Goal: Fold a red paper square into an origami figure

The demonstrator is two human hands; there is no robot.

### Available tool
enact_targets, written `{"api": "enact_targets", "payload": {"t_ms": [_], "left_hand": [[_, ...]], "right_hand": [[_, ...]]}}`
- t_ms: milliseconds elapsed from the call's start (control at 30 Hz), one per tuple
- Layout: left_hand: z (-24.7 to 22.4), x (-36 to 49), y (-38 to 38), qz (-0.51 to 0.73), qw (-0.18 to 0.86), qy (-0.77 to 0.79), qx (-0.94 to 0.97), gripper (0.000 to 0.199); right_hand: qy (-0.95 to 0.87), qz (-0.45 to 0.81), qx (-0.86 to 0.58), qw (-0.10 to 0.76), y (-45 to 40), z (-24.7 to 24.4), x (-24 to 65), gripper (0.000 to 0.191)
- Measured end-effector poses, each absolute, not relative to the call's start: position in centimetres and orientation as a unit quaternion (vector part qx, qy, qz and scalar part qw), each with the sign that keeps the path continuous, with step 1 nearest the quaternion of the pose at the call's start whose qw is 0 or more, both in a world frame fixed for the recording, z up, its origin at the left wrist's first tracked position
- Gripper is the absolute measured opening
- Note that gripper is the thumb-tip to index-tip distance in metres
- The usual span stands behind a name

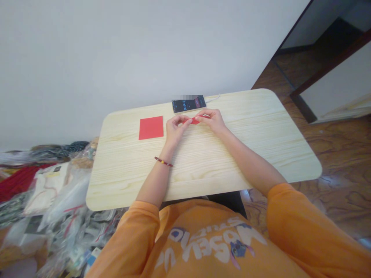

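Pinching folded red paper (194,121) between left hand (176,129) and right hand (211,119)
Both grips narrow; a red square sheet (151,127) lies near the left hand.

Pale pine table (255,154), red paper square (151,127), smartphone (188,104)

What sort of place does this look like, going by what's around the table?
Probably a room in a home, perhaps a bedroom: a light wooden table stands against a plain white wall, with plastic bags and fabrics piled beside it on a wood-patterned floor.
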State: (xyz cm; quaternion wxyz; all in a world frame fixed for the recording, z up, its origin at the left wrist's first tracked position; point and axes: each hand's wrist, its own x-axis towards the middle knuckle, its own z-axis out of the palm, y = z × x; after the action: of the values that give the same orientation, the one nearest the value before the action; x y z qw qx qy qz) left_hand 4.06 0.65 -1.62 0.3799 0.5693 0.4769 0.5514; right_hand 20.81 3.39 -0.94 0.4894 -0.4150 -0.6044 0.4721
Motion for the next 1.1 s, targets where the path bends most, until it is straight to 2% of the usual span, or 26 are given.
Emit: {"api": "enact_targets", "payload": {"t_ms": [400,1100], "left_hand": [[-1.8,3.9,0.5,0.516,0.326,0.508,0.607,0.013],[-1.7,2.8,1.0,0.488,0.336,0.513,0.621,0.008]], "right_hand": [[-0.591,0.46,-0.457,0.48,3.6,-1.7,20.6,0.025],[-0.596,0.487,-0.427,0.475,4.0,-2.2,20.8,0.024]]}}
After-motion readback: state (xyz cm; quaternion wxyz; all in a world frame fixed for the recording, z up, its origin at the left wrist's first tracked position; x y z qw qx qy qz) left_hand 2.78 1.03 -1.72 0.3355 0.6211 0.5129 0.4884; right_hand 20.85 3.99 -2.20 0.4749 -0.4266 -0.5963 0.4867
